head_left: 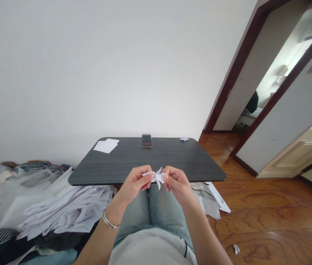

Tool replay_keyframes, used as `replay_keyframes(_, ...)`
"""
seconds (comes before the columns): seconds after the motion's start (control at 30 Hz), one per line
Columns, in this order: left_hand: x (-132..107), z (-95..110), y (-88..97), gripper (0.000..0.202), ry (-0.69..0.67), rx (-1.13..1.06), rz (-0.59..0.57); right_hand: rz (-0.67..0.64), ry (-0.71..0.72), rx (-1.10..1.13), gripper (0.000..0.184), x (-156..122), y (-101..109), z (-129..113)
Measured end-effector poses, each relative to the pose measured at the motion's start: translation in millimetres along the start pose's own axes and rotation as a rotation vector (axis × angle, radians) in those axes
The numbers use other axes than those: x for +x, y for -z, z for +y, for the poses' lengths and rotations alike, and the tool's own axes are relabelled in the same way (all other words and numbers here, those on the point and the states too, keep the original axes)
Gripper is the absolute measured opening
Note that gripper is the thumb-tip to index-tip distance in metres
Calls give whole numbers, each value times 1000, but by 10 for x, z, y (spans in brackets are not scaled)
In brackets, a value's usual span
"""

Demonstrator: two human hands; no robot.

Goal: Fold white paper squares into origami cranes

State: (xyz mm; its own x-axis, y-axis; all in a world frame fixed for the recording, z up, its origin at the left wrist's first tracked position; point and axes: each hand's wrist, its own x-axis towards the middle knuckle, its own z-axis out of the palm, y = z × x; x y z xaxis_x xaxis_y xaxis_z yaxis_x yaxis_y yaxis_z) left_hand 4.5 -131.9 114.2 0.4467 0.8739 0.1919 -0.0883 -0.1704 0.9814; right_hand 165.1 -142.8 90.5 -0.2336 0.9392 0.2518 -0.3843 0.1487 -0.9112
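Observation:
My left hand [135, 183] and my right hand [176, 183] meet over my knees, just in front of the near edge of a dark table [133, 165]. Between their pinched fingertips I hold a small folded white paper figure [157, 176] with pointed flaps. Each hand grips one side of it, fingers closed. A thin bracelet [108, 221] circles my left wrist.
On the table lie white paper sheets [106, 145] at the far left, a phone [146, 141] propped at the far middle, and a small folded paper figure [184, 139] at the far right. Heaped papers and clothes [48, 209] lie left; wooden floor and an open doorway [255, 106] right.

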Motion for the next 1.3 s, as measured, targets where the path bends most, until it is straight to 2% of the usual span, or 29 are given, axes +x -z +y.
replay_keyframes(0.2, -11, 9, -13, 39, 6, -2, 12, 23, -4, 2, 36, -18, -19, -14)
replay_keyframes(0.6, 67, -118, 2, 37, 0, -51, 24, 44, 10, 44, 33, 47, 19, 57)
replay_keyframes(0.8, 120, -179, 3, 32, 63, -91, 16, 186, 31, 94, 28, 190, 93, 152)
replay_keyframes(0.87, 137, -211, -15, 31, 81, -136, 80, 271, 77, 101, 22, 237, 111, 185)
replay_keyframes(1.0, 171, -283, -99, 29, 58, -211, 341, 494, 310, -61, 20, 250, 111, 250)
replay_keyframes(1.07, 188, -310, -156, 29, 50, -182, 396, 499, 379, -185, 18, 229, 94, 274)
replay_keyframes(1.13, 201, -328, -213, 30, 45, -136, 413, 439, 410, -284, 17, 215, 76, 286)
replay_keyframes(1.2, 207, -344, -256, 31, 45, -97, 415, 394, 421, -358, 15, 217, 68, 288)
replay_keyframes(1.3, 206, -368, -271, 35, 52, -46, 380, 413, 401, -393, 15, 247, 94, 274)
